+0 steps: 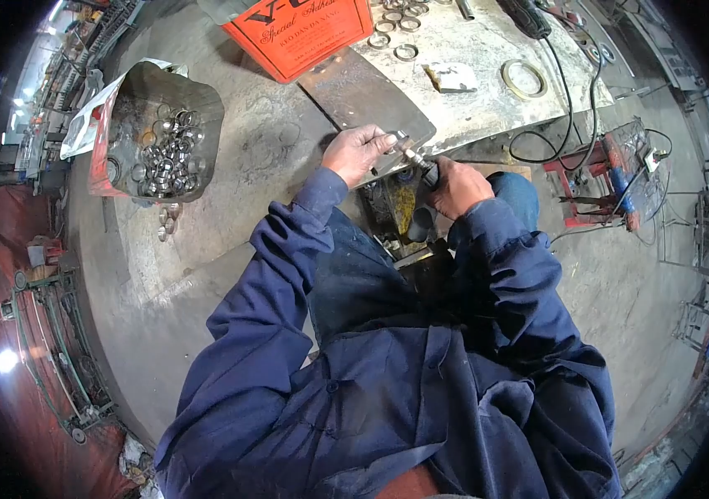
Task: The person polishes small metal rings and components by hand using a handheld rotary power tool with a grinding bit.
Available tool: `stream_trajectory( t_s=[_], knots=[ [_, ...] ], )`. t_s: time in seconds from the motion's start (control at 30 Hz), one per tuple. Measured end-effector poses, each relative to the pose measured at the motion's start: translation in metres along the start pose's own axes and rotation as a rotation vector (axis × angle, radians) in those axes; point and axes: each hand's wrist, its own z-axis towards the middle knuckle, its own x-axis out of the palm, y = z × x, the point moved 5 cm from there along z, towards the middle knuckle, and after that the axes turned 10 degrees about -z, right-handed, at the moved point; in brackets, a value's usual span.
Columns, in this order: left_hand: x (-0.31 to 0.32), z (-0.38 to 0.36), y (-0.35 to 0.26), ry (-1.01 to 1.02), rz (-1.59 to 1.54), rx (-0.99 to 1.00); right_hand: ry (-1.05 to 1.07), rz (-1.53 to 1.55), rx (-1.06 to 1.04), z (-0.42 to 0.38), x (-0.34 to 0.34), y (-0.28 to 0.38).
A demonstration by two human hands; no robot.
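Note:
My left hand (356, 153) pinches a small metal ring (400, 137) between thumb and fingers at the bench's front edge. My right hand (460, 188) is wrapped round a dark hand tool with a metal front end (423, 166), whose tip points at the ring and lies very close to it; whether they touch is hard to tell. Beneath both hands, a dark metal plate (371, 100) rests on the bench. To the left, a cut-open metal can (213, 125) holds many shiny rings (173, 162), with several more rings (168, 218) lying just below it.
An orange-red can (300, 37) stands behind my left hand. On the bench (487, 108) lie several rings (405, 52), a large brass-coloured ring (524, 78), a white packet (452, 77) and a black corded tool (526, 17). A red and blue stand (620, 179) is at right.

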Motion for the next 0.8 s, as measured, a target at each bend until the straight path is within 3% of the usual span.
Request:
stream_trajectory(
  t_s=[0.4,0.5,0.8],
  knots=[
    [0.002,-0.006,-0.006,-0.012,0.004,-0.002,-0.015,0.020,-0.013,0.004,0.011,-0.004],
    [-0.001,-0.003,0.000,-0.012,0.014,0.047,-0.036,0.024,-0.111,0.002,0.007,0.002],
    [-0.002,0.006,0.006,0.008,0.128,0.042,-0.040,0.003,0.018,0.000,-0.002,-0.003]
  ],
)
